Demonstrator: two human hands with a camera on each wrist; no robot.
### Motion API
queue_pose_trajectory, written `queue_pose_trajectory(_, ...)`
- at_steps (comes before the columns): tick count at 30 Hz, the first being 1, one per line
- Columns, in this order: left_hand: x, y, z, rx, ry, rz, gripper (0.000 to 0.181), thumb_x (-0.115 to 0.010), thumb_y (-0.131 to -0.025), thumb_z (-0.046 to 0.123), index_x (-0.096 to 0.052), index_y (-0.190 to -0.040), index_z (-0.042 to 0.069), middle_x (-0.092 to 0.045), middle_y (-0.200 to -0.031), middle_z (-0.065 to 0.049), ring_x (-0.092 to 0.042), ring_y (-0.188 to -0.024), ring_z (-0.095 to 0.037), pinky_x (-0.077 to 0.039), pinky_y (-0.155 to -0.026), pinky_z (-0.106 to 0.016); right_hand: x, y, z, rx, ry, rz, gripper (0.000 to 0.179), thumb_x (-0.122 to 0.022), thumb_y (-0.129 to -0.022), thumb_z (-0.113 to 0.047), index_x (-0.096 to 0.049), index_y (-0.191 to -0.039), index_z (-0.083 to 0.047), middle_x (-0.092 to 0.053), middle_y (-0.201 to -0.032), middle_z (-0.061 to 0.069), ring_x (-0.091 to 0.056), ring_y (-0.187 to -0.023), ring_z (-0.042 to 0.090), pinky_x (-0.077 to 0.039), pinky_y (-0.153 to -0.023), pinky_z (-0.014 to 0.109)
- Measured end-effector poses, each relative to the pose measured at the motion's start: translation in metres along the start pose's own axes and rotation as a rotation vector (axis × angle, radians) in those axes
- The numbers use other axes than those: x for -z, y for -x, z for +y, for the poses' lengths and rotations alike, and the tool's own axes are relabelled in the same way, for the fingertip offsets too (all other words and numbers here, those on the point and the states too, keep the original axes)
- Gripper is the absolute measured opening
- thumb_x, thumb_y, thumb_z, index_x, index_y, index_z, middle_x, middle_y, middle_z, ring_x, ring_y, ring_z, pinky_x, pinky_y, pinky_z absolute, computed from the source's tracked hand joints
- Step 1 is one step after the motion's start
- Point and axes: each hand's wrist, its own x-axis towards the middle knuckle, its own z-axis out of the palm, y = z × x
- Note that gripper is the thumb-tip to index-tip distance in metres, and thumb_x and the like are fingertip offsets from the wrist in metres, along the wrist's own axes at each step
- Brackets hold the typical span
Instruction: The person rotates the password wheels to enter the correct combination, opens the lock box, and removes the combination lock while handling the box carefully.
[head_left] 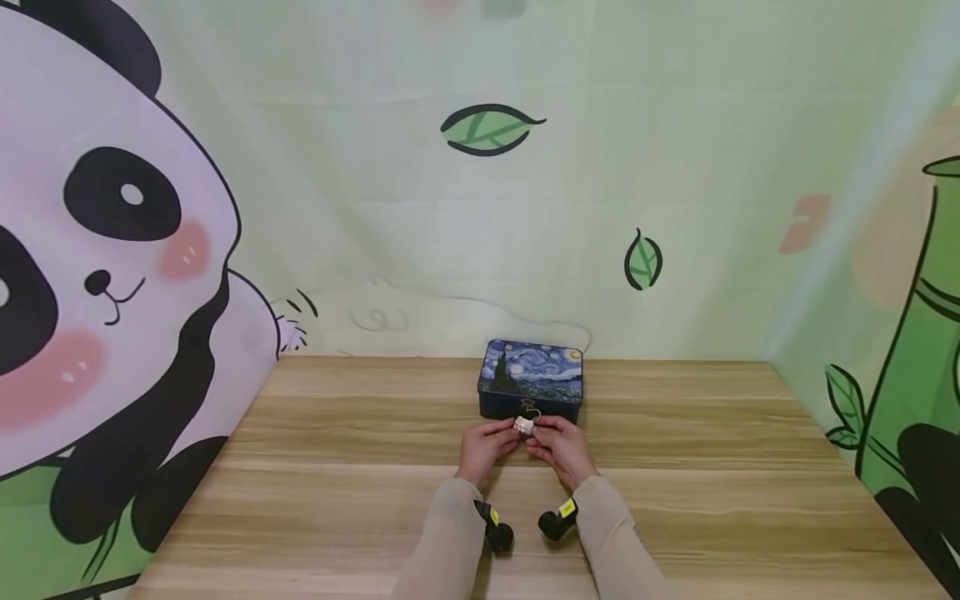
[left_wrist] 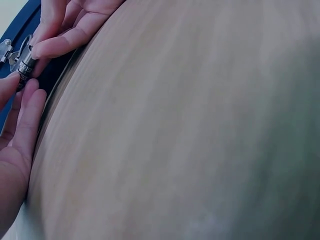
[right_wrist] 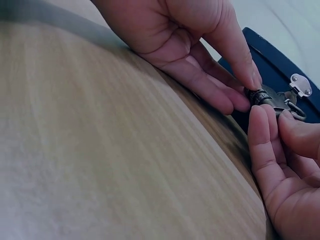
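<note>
Both hands meet at a small metal combination padlock (right_wrist: 260,97) with ridged number dials, in front of a dark blue tin box (head_left: 530,379). My left hand (head_left: 480,450) pinches the dial end between thumb and fingertips. At the other end, near the curved shackle (right_wrist: 296,111), the thumb and fingers of my right hand (head_left: 564,447) grip the lock body. The shackle lies close by the box's silver clasp (right_wrist: 301,85). Fingertips cover part of the padlock in each wrist view.
The box lid carries a swirling night-sky painting. Under it lies a wood-grain table (head_left: 337,517), its back edge meeting a pale green cloth backdrop (head_left: 375,208) printed with a panda and leaves. A black camera (head_left: 498,533) is strapped at the left wrist, another camera (head_left: 555,525) at the right.
</note>
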Motion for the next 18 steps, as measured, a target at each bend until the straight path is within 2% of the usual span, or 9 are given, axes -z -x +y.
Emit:
queue_pose_trajectory(5,0.003,-0.014,-0.017,0.009,-0.021,0.003,0.027,-0.065,-0.086,-0.017,-0.063,-0.113,-0.021,-0.066,-0.109,-0.032,-0.069,-0.079,-0.017,-0.06,-0.079,-0.037,0.001,0.002,-0.001,0.001,0.007,0.005,0.02,-0.049,-0.095,0.015,-0.049,-0.116,0.016,-0.066,-0.08,0.006,-0.064,-0.064,0.012,-0.057,-0.061,0.022)
queue_pose_trajectory(8,0.004,-0.018,-0.023,0.018,-0.015,0.011,0.027,-0.067,-0.085,-0.016,-0.064,-0.112,-0.02,-0.068,-0.108,-0.03,-0.069,-0.079,-0.016,-0.06,-0.078,-0.037,0.001,0.002,-0.001,-0.009,0.009,0.012,0.02,-0.05,-0.096,0.014,-0.05,-0.116,0.016,-0.066,-0.081,0.007,-0.065,-0.065,0.012,-0.057,-0.061,0.023)
queue_pose_trajectory(14,0.004,-0.016,-0.021,0.053,0.01,0.013,0.028,-0.066,-0.085,-0.017,-0.064,-0.113,-0.02,-0.069,-0.107,-0.027,-0.069,-0.076,-0.015,-0.06,-0.077,-0.036,0.001,0.003,0.0,0.0,-0.005,0.005,0.02,-0.051,-0.095,0.015,-0.05,-0.115,0.016,-0.069,-0.083,0.009,-0.068,-0.066,0.015,-0.059,-0.063,0.025)
queue_pose_trajectory(18,0.004,-0.015,-0.018,0.056,0.01,0.004,0.029,-0.066,-0.084,-0.018,-0.063,-0.112,-0.021,-0.069,-0.105,-0.028,-0.069,-0.075,-0.016,-0.06,-0.077,-0.037,0.001,0.002,-0.001,-0.001,0.001,0.005,0.019,-0.05,-0.095,0.015,-0.051,-0.113,0.015,-0.069,-0.083,0.009,-0.068,-0.067,0.014,-0.059,-0.064,0.025)
